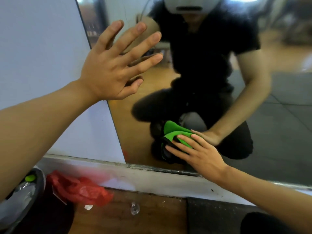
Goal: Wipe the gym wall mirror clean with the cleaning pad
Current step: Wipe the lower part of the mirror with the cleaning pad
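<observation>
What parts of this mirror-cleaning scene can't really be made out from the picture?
1. Head view: part of the green cleaning pad is hidden under the right hand pressing it on the mirror.
2. The left hand blocks its own contact, so its touch on the glass is unclear.
3. The red plastic bag is blurred.
4. The dark container is cut off by the left edge.
5. Streaks or dirt on the glass are too faint to judge.

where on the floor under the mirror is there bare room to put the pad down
Bare wood floor lies below the white baseboard, between the red plastic bag and the dark mat; only a small clear object sits there. The left is crowded by the bag and a round dark container. The right hand presses the green pad to the mirror.
</observation>
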Demonstrator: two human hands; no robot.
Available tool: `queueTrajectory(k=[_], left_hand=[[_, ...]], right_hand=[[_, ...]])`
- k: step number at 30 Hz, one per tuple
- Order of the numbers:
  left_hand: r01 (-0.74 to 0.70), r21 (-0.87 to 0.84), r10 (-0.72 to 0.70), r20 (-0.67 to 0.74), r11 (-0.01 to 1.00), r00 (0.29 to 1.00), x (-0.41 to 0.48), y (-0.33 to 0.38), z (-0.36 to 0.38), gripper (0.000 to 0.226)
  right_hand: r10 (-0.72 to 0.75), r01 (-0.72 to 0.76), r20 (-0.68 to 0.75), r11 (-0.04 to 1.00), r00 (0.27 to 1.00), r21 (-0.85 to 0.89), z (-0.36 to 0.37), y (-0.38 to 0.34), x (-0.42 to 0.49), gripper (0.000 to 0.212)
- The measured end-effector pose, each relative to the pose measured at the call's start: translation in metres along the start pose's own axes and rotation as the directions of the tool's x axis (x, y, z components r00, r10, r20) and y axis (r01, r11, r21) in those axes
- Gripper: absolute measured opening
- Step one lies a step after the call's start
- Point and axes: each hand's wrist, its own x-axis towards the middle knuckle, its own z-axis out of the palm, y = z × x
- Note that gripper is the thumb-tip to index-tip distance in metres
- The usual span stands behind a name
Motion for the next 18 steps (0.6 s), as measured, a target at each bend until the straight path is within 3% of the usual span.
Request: queueTrajectory(k=[4,8,11,14,16,18], left_hand=[[0.012,-0.026,-0.012,0.010,1.000,1.000,-0.001,0.000,-0.002,0.068],[0.014,-0.048,-0.012,0.028,0.999,1.000,-0.001,0.001,-0.005,0.067],[0.016,-0.029,-0.015,0.030,0.999,0.999,-0.001,0.000,-0.005,0.067],[0.007,-0.030,-0.006,0.028,1.000,1.000,0.000,0.000,-0.004,0.067],[0.010,-0.031,-0.009,0.023,0.999,1.000,0.000,0.001,-0.004,0.067],[0.016,-0.033,-0.015,0.016,0.999,1.000,0.000,0.001,-0.004,0.066]], right_hand=[[0.100,-0.103,-0.207,0.995,0.973,-0.004,-0.036,0.016,0.062,0.069],[0.181,-0.179,-0.287,0.983,0.941,0.032,-0.047,-0.004,0.122,0.076],[0.018,-0.020,-0.088,1.000,0.996,-0.022,-0.017,-0.044,0.109,0.085],[-0.189,0.200,0.156,0.978,0.970,-0.060,0.019,-0.060,0.053,0.092],[-0.225,0.243,0.195,0.967,0.955,-0.074,0.024,-0.039,0.016,0.101],[-0.180,0.193,0.122,0.975,0.976,-0.109,0.016,-0.003,-0.006,0.105]])
